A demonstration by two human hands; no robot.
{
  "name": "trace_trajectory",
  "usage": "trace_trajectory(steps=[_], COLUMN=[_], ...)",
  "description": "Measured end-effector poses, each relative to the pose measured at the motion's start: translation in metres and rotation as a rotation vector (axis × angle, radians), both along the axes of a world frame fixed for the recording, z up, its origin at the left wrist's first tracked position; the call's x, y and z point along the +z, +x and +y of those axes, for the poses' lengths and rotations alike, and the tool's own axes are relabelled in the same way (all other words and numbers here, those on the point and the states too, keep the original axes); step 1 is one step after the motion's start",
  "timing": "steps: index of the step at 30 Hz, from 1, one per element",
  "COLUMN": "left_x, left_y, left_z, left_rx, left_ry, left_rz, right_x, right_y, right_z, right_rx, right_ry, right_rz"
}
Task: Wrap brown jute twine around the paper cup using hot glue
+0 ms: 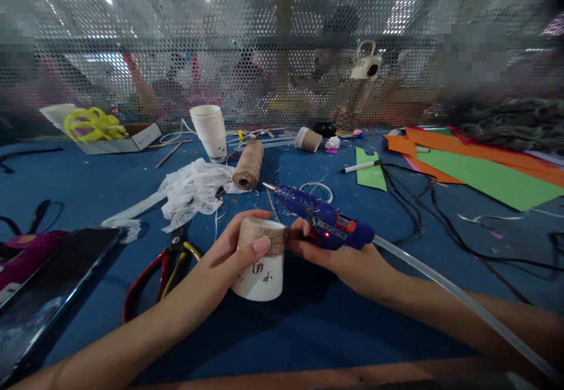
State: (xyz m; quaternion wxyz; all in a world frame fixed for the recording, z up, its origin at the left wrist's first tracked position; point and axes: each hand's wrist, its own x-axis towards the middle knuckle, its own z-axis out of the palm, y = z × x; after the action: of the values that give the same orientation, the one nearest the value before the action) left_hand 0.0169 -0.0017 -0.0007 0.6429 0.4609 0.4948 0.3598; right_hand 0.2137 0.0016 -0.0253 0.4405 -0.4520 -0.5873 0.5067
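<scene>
My left hand (235, 249) is closed around a white paper cup (259, 284), its thumb lying across the twine band (277, 242) near one end. The cup is tilted and has dark handwritten marks. In my right hand (348, 264) is a blue hot glue gun (319, 214), its nozzle pointing up and left beyond the cup, apart from it. A red light glows on the gun, and a long clear glue stick (458, 305) trails from its back. My right fingertips reach the cup's right side; whether they pinch the twine is unclear. Behind the cup lies a twine roll (250, 164).
White lace ribbon (194, 187), red-and-yellow-handled pliers (143, 284) and a phone (66, 290) lie leftward. Stacked paper cups (209, 131), another twine-wrapped cup (308, 139) and a bottle (359, 93) are farther back. Coloured sheets (493, 172) and a black cable (416, 214) lie rightward.
</scene>
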Motion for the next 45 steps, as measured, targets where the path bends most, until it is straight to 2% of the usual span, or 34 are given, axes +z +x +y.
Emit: trace_trajectory(steps=[8, 14, 24, 33, 35, 40, 45], left_x=[0.0, 0.002, 0.003, -0.002, -0.002, -0.004, -0.004], left_y=[-0.003, -0.004, -0.008, -0.013, -0.013, -0.012, -0.009], left_z=[0.005, 0.009, 0.012, 0.007, 0.005, 0.007, 0.009], left_rx=[0.044, 0.107, 0.174, -0.118, -0.148, -0.196, -0.123], left_ry=[-0.038, -0.04, 0.034, -0.01, -0.015, -0.066, -0.066], left_rz=[-0.058, -0.062, -0.198, -0.338, -0.34, -0.352, -0.233], right_x=[0.0, 0.002, 0.001, -0.012, -0.012, -0.006, 0.0], right_y=[0.003, 0.003, 0.003, 0.003, 0.003, 0.004, 0.007], right_z=[-0.001, 0.0, 0.002, 0.007, 0.007, 0.006, -0.001], right_rx=[-0.004, -0.016, -0.08, -0.054, -0.043, -0.045, 0.014], right_ry=[0.019, -0.02, -0.012, 0.039, 0.031, 0.073, 0.085], right_rz=[-0.061, -0.011, 0.006, 0.081, 0.116, 0.06, 0.051])
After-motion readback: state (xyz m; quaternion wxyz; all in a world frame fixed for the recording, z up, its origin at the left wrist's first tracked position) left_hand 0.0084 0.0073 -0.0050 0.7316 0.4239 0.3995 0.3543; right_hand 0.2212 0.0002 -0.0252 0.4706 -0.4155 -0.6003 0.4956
